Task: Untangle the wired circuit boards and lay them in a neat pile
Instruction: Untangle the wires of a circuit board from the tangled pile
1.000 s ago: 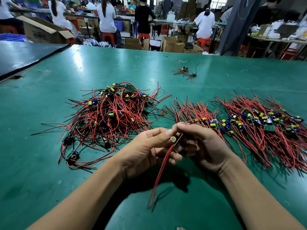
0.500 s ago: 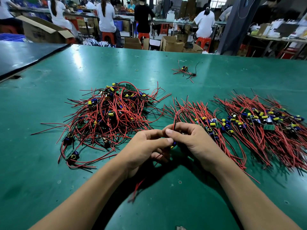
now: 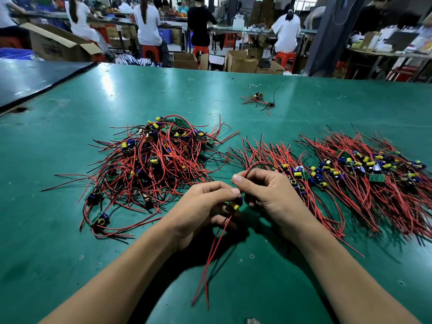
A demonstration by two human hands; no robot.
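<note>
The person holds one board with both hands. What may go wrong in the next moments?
1. The right hand pinches a lead of the wired board, which the left hand also holds. A hard pull may strain the lead where it joins the board.
2. Its long red wires trail below the hands. They may catch on the neat pile beside the right hand and disturb it.

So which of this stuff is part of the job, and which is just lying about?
Job: wired board between left hand and right hand, tangled heap, laid-out pile, small far cluster.
Lying about: rubber band, cardboard boxes, red stools.
</note>
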